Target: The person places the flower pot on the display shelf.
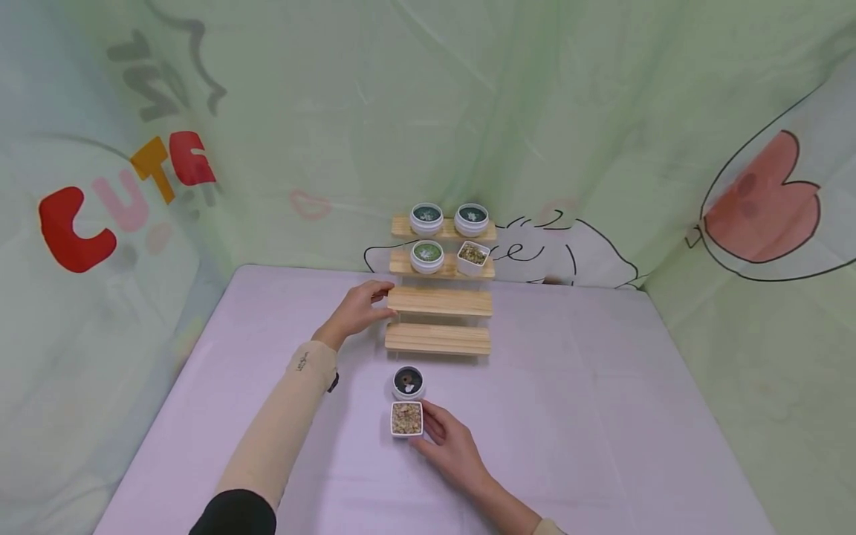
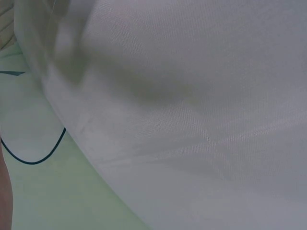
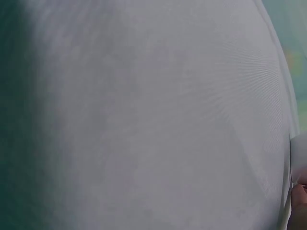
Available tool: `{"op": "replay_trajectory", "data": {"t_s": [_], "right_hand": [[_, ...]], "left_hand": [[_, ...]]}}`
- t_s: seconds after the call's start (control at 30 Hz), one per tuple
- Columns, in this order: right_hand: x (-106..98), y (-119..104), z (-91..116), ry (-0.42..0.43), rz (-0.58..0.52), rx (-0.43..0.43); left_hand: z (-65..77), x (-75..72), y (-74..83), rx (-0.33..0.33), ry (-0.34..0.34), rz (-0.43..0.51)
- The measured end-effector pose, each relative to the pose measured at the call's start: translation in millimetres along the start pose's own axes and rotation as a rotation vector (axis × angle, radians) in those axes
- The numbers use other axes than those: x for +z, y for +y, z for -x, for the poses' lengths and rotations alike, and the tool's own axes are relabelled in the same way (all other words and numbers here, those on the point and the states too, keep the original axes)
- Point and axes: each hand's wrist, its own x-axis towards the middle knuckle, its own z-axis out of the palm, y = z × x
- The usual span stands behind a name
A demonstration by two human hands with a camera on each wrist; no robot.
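A tiered wooden stand (image 1: 439, 301) with pale slats rises at the back of the table in the head view. At the left end of its second slat from the front is my left hand (image 1: 354, 310), thumb and fingers holding that end. My right hand (image 1: 458, 452) grips a square white pot (image 1: 406, 435) filled with tan gravel-like bits, thumb and fingers at its right side. Directly behind that pot is a round white pot (image 1: 408, 382) with a dark top. In the right wrist view, fingertips (image 3: 298, 203) show beside a white surface at the right edge.
Two round white pots with dark tops, a left one (image 1: 426, 218) and a right one (image 1: 472, 220), stand on the top slat. One slat lower are a round green-topped pot (image 1: 427, 256) and a square pot (image 1: 472, 258). Patterned green cloth (image 1: 321, 134) hangs behind the lilac table (image 1: 588, 401).
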Motion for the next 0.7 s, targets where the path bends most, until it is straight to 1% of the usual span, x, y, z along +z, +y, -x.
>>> {"op": "replay_trajectory", "data": {"t_s": [0.3,0.43,0.53,0.7], "right_hand": [[0.4,1.9,0.1,0.006,0.004,-0.014],[0.7,1.3,1.0,0.007,0.010,0.002],[1.1,-2.1,1.4,0.007,0.001,0.011],[1.5,-11.9,1.1,0.015,-0.018,-0.017]], "left_hand": [[-0.3,0.7,-1.1,0.001,-0.002,-0.007],[-0.4,0.5,-0.8,-0.004,-0.004,-0.003],[-0.3,0.1,-0.6,-0.001,-0.002,0.000],[0.3,-1.0,1.1,-0.001,-0.001,0.008]]}}
